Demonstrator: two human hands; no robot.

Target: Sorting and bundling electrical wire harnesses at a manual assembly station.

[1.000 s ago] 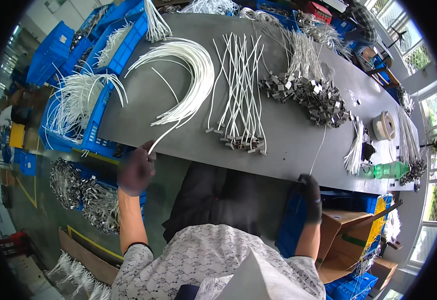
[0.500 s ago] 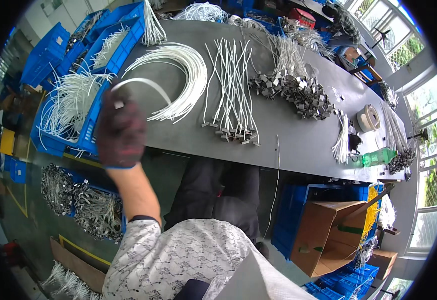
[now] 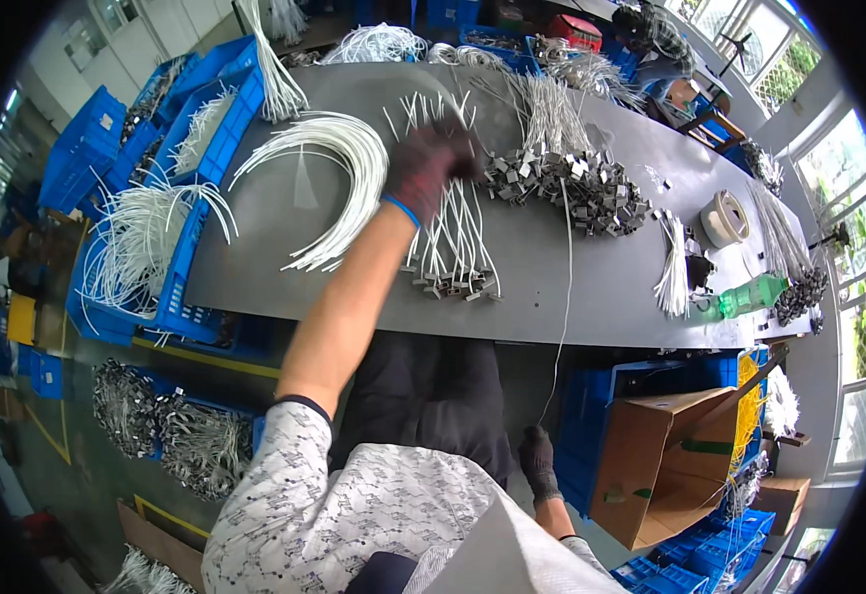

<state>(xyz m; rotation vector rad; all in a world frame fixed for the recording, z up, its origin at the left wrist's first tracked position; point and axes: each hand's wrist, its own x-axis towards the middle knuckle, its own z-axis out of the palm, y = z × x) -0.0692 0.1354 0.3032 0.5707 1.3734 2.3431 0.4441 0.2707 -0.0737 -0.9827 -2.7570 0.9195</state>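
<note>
My left hand [image 3: 431, 166], in a dark red and black glove, is over the upper part of a spread bunch of white cables [image 3: 453, 238] with small metal clips at their near ends. Motion smears its fingers, so I cannot make out whether it grips anything. Low on the right, below the table edge, my right hand [image 3: 540, 463] wears a dark glove and is closed at the lower end of a thin white wire [image 3: 560, 342]. That wire runs up over the edge, its tip near a heap of metal clips [image 3: 591, 198]. A curved bundle of white cables [image 3: 365, 188] lies left of my left hand.
Blue crates of white cables [image 3: 170, 287] stand along the table's left side. On the grey table [image 3: 354, 302], a tape roll [image 3: 725, 220] and a green bottle [image 3: 755, 295] lie to the right. Below are an open cardboard box [image 3: 641, 475] and a crate of clipped cables [image 3: 195, 445].
My left hand has swung right from beside the blue crate to the spread cables. My right hand has come into clear view, and the thin wire's tip has moved farther over the table.
</note>
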